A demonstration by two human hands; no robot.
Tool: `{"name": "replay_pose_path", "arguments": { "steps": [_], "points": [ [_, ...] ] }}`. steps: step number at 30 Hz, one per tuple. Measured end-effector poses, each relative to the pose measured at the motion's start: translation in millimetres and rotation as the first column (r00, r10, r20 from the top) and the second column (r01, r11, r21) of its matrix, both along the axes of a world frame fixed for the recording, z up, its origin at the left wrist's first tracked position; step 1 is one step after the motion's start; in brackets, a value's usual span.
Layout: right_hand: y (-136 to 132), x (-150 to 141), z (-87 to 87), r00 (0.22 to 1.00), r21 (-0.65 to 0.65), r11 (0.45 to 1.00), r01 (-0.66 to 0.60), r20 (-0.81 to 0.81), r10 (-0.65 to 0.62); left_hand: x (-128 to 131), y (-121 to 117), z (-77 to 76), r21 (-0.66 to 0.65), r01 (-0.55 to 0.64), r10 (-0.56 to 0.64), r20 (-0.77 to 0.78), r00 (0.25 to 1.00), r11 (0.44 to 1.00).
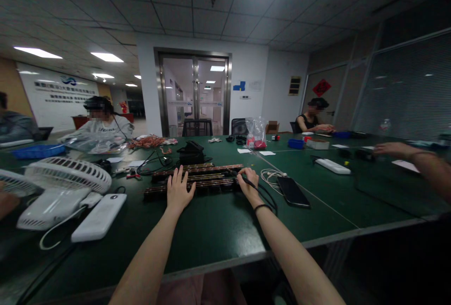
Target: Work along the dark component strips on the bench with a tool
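Observation:
Several long dark strips (207,178) with rows of small copper-coloured parts lie side by side on the green table (218,230). My left hand (179,188) rests flat on them near their left half, fingers spread and holding nothing. My right hand (248,182) lies at their right end with its fingers curled down onto the strips, beside a black cable (266,197) that runs under my wrist.
A black phone (293,191) and coiled white cable (270,175) lie right of my hand. A white fan (59,185) and white power bank (100,217) sit at left. A black box (190,152) stands behind the strips. Other people sit at the far side and at right.

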State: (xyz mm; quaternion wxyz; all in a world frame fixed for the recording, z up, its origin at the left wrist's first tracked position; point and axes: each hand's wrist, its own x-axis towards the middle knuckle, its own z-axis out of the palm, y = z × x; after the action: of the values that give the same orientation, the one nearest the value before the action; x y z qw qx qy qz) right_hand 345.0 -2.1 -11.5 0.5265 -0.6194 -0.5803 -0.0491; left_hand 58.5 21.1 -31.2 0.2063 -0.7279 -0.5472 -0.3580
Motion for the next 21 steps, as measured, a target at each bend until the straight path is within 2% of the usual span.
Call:
{"name": "replay_pose_path", "arguments": {
  "steps": [6, 14, 21],
  "points": [
    [3.6, 0.9, -5.3, 1.0, 0.003, 1.0, -0.011, -0.004, 0.011, -1.4, 4.2, -3.6, -0.004, -0.009, 0.009, 0.023, 1.0, 1.0],
    [8.7, 3.9, -12.2, 0.997, -0.085, 0.995, 0.053, 0.056, -0.049, -4.7, 8.9, -6.7, -0.004, -0.031, 0.031, 0.08, 0.996, 1.0],
    [17.4, 4.8, -18.1, 0.993, -0.099, 0.992, 0.082, 0.096, -0.073, -6.3, 11.7, -8.2, 0.016, -0.046, 0.044, 0.108, 0.993, 0.999]
  ]
}}
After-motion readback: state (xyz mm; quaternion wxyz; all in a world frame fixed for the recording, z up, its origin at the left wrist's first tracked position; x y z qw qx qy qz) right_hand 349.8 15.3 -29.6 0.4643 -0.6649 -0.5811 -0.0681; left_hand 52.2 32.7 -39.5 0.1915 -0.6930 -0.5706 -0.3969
